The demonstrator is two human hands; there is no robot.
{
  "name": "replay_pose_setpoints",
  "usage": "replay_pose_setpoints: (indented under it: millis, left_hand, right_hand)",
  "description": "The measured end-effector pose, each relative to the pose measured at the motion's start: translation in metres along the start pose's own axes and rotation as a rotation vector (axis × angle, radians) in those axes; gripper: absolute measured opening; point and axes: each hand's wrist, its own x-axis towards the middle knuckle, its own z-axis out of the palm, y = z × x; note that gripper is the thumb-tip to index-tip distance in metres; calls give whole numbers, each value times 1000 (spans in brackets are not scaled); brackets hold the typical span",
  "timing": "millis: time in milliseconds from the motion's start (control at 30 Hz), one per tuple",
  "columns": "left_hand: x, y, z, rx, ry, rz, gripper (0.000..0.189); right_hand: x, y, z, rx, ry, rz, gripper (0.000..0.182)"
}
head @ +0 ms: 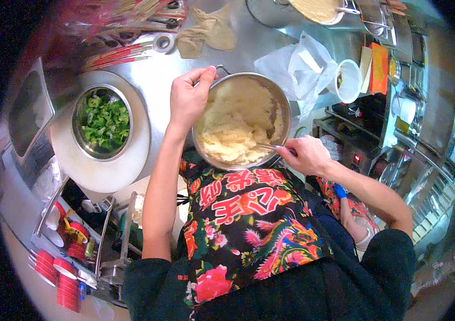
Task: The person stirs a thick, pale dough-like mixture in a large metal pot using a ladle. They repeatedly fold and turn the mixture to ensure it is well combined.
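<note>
A round metal pot [285, 94] with pale yellow mash [233, 140] inside stands tilted at the near edge of the steel counter, against the patterned apron. My left hand [193, 92] grips the pot's wire handle [224, 69] at its far left rim. In my right hand [305, 154] is the handle of a metal utensil [267, 146], its working end sunk in the mash and hidden. Left of the pot, a metal bowl of chopped green leaves [105, 120] rests on a round white board [139, 160].
Beyond the pot lie a brown cloth [207, 32], a roll of tape [163, 43] and bundled sticks [119, 56]. A clear plastic bag [303, 68] and a white tub [349, 81] are at the right. Another person's blue-gloved hand [339, 191] shows at lower right.
</note>
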Motion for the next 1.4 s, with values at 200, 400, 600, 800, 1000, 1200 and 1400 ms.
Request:
replay_pose_setpoints:
  millis: [200, 400, 600, 800, 1000, 1200, 1400]
  left_hand:
    - [-5, 4, 0, 18, 13, -15, 33]
    - [-14, 9, -4, 16, 56, -45, 34]
    - [-20, 2, -9, -19, 108, -64, 30]
    - [-21, 2, -3, -76, 162, -24, 28]
    - [-21, -7, -5, -24, 196, -23, 29]
    - [-21, -8, -8, -36, 216, -18, 30]
    - [-26, -17, -13, -104, 237, -28, 29]
  right_hand:
    - [-12, 6, 11, 229, -6, 84, 41]
    - [-16, 17, 33, 735, -86, 165, 47]
    - [-14, 1, 24, 1006, -99, 53, 42]
    - [-25, -1, 30, 1181, -150, 40, 44]
    - [-36, 0, 26, 1178, -297, 17, 43]
    - [-34, 10, 36, 492, 265, -100, 20]
    - [-46, 6, -14, -52, 375, -138, 22]
